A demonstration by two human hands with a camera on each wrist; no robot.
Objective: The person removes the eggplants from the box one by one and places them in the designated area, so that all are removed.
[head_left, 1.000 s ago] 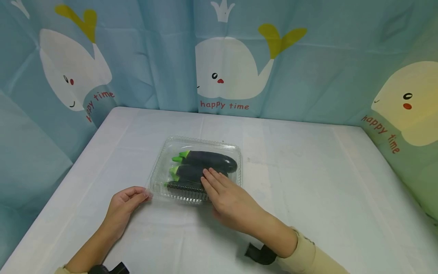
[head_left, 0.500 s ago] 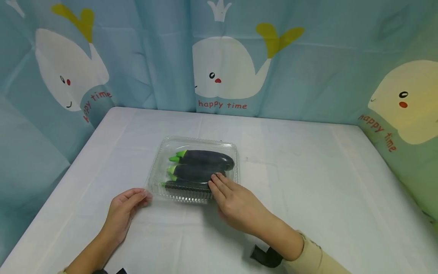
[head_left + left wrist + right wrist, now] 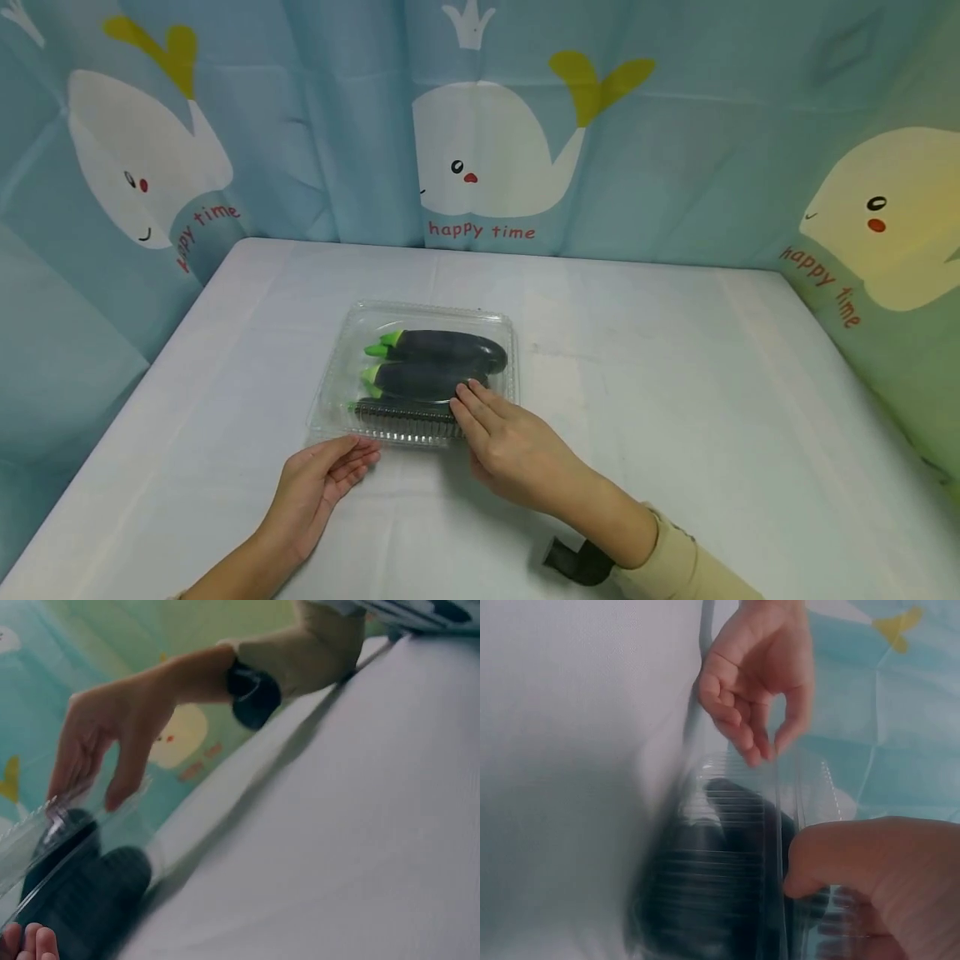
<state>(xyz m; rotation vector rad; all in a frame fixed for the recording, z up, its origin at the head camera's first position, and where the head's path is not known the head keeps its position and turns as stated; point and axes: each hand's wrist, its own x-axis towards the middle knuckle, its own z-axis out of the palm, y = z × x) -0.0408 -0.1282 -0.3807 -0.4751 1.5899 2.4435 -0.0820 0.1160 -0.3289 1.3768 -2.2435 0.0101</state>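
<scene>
Several eggplants (image 3: 420,380): dark, green-stemmed, side by side inside the clear box (image 3: 337,367), stems to the left.
Box: flat on the white-covered table (image 3: 660,433), left of the middle, well short of the far edge.
Right hand (image 3: 513,446): fingers laid nearly straight across the near right part of the lid (image 3: 434,315), thumb down at the near edge; it presses or rests there rather than clenching.
Left hand (image 3: 318,487): at the near edge, towards the left corner, fingers gently bent, tips at the plastic; whether they pinch it or merely touch, I cannot tell.
Lid: lies over the eggplants; whether it is fully snapped does not show.
Step in hand: probably closing the lid along the near edge, the right hand steadying.
Next move: seems to call for squeezing lid and box together along the near edge, corner to corner, gently enough not to dent the thin plastic.
</scene>
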